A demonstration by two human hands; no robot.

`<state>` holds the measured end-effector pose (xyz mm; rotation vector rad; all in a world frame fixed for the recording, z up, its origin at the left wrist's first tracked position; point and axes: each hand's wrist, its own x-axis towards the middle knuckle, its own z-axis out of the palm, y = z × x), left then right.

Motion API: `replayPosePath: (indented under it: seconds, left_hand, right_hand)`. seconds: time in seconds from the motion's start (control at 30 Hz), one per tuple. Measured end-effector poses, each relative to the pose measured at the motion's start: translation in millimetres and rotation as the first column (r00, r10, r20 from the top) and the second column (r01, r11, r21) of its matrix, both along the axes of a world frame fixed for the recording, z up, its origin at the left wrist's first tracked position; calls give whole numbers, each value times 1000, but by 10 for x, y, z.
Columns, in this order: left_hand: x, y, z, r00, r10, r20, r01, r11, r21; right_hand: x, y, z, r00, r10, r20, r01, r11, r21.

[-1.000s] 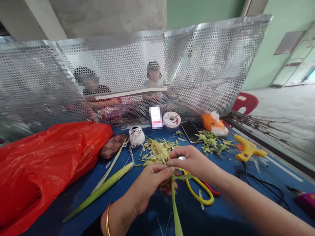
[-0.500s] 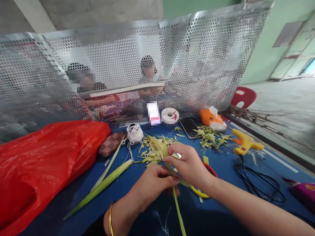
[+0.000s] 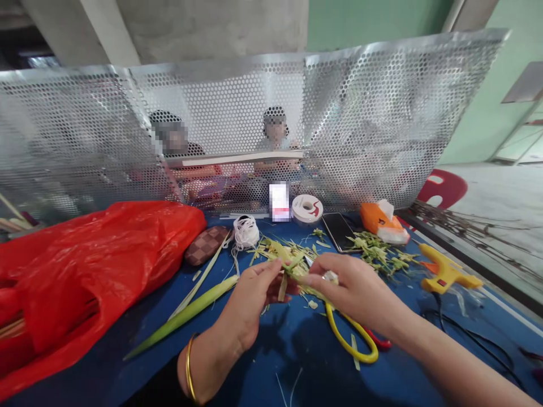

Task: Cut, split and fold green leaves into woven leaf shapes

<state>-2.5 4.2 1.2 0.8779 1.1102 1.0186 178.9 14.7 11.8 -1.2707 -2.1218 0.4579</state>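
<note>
Close together over the table, both my hands work at a green leaf strip [image 3: 292, 265]. My left hand [image 3: 254, 302], wearing a gold bangle, pinches the folded piece between thumb and fingers. From the other side, my right hand [image 3: 352, 288] grips the strip's end between thumb and index finger. Something small and shiny shows by the right fingers, too unclear to name. Just beyond the hands lies a pile of leaf scraps [image 3: 265, 251]. Below my right hand lies a yellow loop handle [image 3: 339, 333] with a red part beside it. A long green leaf shoot [image 3: 182, 322] lies left of my left hand.
A red plastic bag [image 3: 110, 271] covers the left side. Along the back stand white cord [image 3: 246, 233], a ribbon spool [image 3: 307, 210], a phone [image 3: 338, 232] and orange tissues [image 3: 384, 223]. A yellow glue gun [image 3: 449, 270] lies right. Perforated metal sheeting [image 3: 237, 90] stands behind; people sit beyond it.
The long end that hung below my hands is no longer seen there; the strip now looks folded between my fingers. My hands have moved slightly apart. The view has turned left.
</note>
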Motion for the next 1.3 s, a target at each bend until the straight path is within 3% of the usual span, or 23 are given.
replayPosePath:
  seconds: [0.1, 0.3, 0.53, 0.63, 0.7, 0.8, 0.97, 1.13, 1.3]
  left_hand:
    - [7, -4, -14, 1000, 0, 2, 0, 1000, -7]
    - [-2, 30, -46, 996, -35, -86, 40, 998, 57]
    - [35, 40, -139, 993, 52, -105, -37, 989, 141]
    - [58, 50, -174, 989, 112, -99, -90, 975, 204]
    - [58, 57, -164, 991, 108, -74, -92, 978, 189]
    - [32, 54, -111, 997, 61, -43, -56, 993, 108]
    - [-18, 37, -57, 995, -86, -51, 87, 996, 22]
    - [-5, 18, -66, 978, -207, -26, 206, 978, -31]
    - [38, -4, -88, 973, -220, -75, 214, 974, -77]
  right_hand:
    - [-49, -10, -62, 996, 45, 79, -41, 997, -60]
    - [-76, -6, -141, 991, 48, 123, -61, 993, 103]
    - [-161, -101, -132, 980, 178, 91, -189, 973, 133]
    - [-202, -99, -176, 985, 169, -32, -167, 984, 58]
    - [-208, -43, -218, 975, 116, -190, -142, 981, -133]
    - [-192, 80, -274, 866, -42, -499, -209, 875, -436]
    - [-176, 166, -327, 629, -278, -726, -322, 756, -569]
    - [-194, 125, -319, 526, -306, -793, -360, 765, -534]
    - [-224, 111, -327, 535, -286, -795, -315, 805, -503]
